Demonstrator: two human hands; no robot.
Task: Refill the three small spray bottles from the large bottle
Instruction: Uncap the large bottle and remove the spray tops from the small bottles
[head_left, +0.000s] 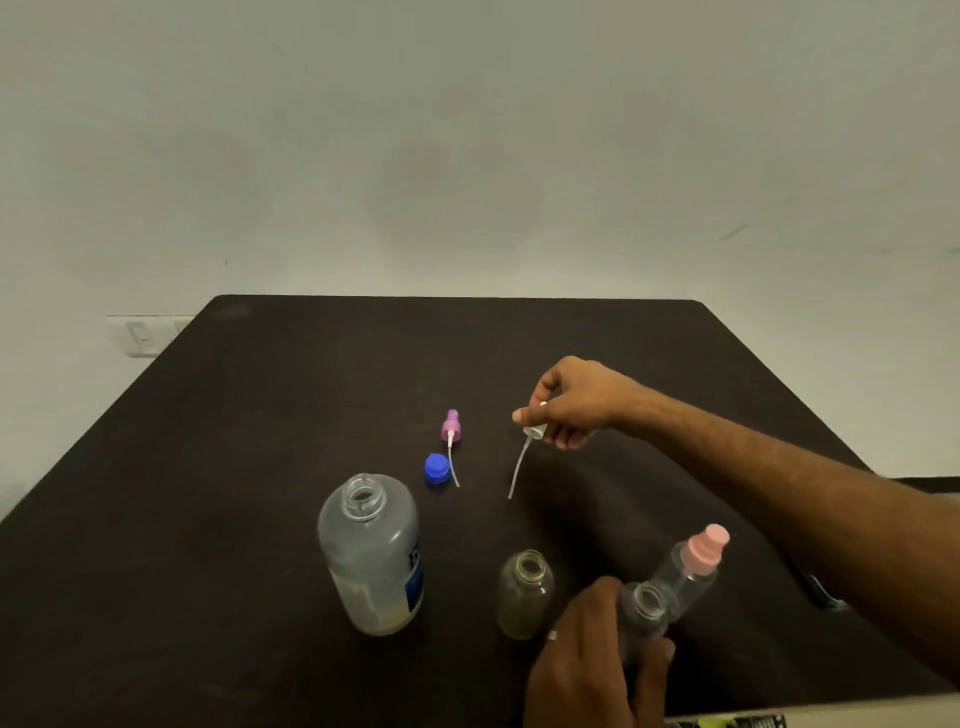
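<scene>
The large clear bottle (371, 556) stands uncapped at the table's centre-left, with its blue cap (436, 468) lying behind it. My right hand (571, 405) pinches a white spray head (535, 430) above the table, its dip tube hanging down to the surface. A purple spray head (451, 427) lies beside the blue cap. My left hand (592, 660) grips an open small clear bottle (641, 618) near the front edge. Left of it stands another open small bottle (524, 592). A third small bottle (693, 566) with a pink spray cap stands just behind the held one.
The dark table (260, 415) reaches back to a plain wall. A small dark object (823, 592) lies near the right edge under my right forearm. A wall switch (143, 335) shows beyond the left corner.
</scene>
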